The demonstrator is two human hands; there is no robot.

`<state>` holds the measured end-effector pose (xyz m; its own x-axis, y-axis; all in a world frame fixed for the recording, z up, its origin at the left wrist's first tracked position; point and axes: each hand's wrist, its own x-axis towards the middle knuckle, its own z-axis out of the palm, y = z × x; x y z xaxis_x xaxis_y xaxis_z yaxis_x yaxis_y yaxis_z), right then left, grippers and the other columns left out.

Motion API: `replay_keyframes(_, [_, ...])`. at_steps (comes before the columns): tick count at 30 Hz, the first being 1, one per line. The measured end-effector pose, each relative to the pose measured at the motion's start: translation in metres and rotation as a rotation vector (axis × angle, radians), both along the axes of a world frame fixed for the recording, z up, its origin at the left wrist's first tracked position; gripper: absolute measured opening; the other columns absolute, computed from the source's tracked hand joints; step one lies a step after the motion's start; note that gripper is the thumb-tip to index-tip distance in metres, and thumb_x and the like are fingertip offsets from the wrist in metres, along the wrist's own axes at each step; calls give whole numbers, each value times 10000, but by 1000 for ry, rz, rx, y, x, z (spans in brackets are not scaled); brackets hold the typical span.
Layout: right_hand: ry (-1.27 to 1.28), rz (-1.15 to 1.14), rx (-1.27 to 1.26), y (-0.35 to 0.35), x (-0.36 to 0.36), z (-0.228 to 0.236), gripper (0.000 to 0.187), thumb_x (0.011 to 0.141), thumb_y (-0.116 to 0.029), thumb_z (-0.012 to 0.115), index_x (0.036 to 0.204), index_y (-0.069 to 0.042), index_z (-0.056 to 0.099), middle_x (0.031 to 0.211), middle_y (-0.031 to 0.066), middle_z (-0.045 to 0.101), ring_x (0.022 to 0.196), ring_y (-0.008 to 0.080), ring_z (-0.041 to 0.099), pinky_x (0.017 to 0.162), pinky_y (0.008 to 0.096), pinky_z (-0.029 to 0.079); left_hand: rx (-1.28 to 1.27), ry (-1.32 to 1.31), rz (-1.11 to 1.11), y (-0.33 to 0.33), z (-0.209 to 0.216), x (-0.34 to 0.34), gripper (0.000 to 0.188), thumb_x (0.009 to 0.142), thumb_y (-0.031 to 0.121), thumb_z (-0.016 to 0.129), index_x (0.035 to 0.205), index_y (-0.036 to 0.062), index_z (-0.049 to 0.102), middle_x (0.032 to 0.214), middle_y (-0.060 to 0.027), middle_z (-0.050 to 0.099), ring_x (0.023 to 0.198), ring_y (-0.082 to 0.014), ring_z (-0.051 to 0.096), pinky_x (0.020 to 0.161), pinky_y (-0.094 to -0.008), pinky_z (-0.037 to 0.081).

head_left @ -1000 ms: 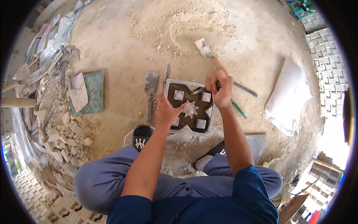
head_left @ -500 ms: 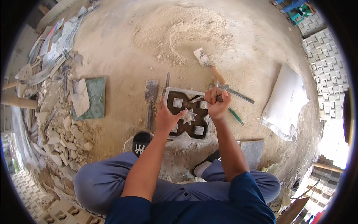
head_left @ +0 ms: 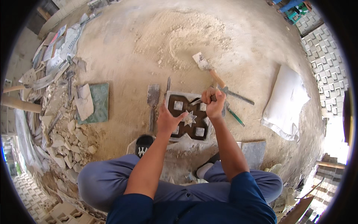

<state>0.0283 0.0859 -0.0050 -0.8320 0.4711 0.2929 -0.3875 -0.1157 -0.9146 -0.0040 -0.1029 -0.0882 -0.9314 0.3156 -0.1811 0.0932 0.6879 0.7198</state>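
Note:
A square ornamental block mould [head_left: 168,98] lies on the ground between my feet, with dark recesses, pale square studs and a star-shaped centre [head_left: 190,118]. My left hand [head_left: 168,118] rests on its left side, fingers stretched along the edge and thumb reaching to the star. In a fist, my right hand [head_left: 214,103] grips the handle of a small trowel over the upper right part of the mould. The trowel's bent metal neck [head_left: 194,102] points left into the upper recess; most of its handle is hidden by my fingers.
Beyond the mould lie a wooden-handled trowel [head_left: 203,62], a metal bar [head_left: 240,96] and a green-handled tool [head_left: 235,117]. A flat scraper [head_left: 153,95] is at left, near a green board [head_left: 99,103] and rubble [head_left: 71,143]. A white sack [head_left: 286,102] lies right; sand [head_left: 186,37] lies ahead.
My right hand has shifted slightly left over the mould with the small trowel in it. The left hand keeps its place on the mould's edge. The whole view has tilted a little.

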Motion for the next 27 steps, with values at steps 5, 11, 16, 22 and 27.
replay_keyframes(5, [187, 31, -105, -1, 17, 23, 642, 1002, -570, 355, 593, -79, 301, 541, 17, 309, 494, 130, 301, 472, 314, 219, -27, 53, -2, -3, -5, 3, 1231, 648, 705, 798, 1521, 25, 257, 1427, -264, 444, 1253, -428, 537, 977, -521, 505])
replay_keyframes(11, [131, 34, -70, 1, 14, 24, 619, 1002, -559, 335, 599, -91, 303, 518, 11, 263, 462, 135, 250, 467, 323, 191, -17, -92, -10, -3, 13, -2, 1262, 660, 718, 788, 1532, -5, 233, 1504, -265, 380, 1357, -414, 452, 1057, -510, 444])
replay_keyframes(16, [-54, -37, -58, -6, -9, 15, 669, 995, -581, 397, 563, -73, 339, 513, 10, 305, 455, 123, 290, 450, 300, 194, -2, -39, -2, -3, 3, -5, 1274, 652, 731, 785, 1533, -5, 232, 1505, -267, 372, 1363, -419, 443, 1053, -514, 448])
replay_keyframes(22, [-33, 178, 42, 7, -7, 20, 627, 990, -531, 353, 576, -60, 345, 513, 16, 311, 454, 121, 283, 445, 308, 198, 4, -69, -5, -2, 8, -2, 1268, 657, 731, 782, 1532, -2, 231, 1506, -265, 372, 1361, -420, 443, 1058, -515, 444])
replay_keyframes(27, [-51, 93, 78, 4, 3, 38, 690, 955, -671, 302, 591, -86, 337, 560, 22, 320, 468, 126, 269, 452, 314, 197, -18, -58, 8, -6, 12, -3, 1251, 658, 724, 787, 1523, 0, 248, 1481, -262, 396, 1343, -419, 459, 1049, -514, 450])
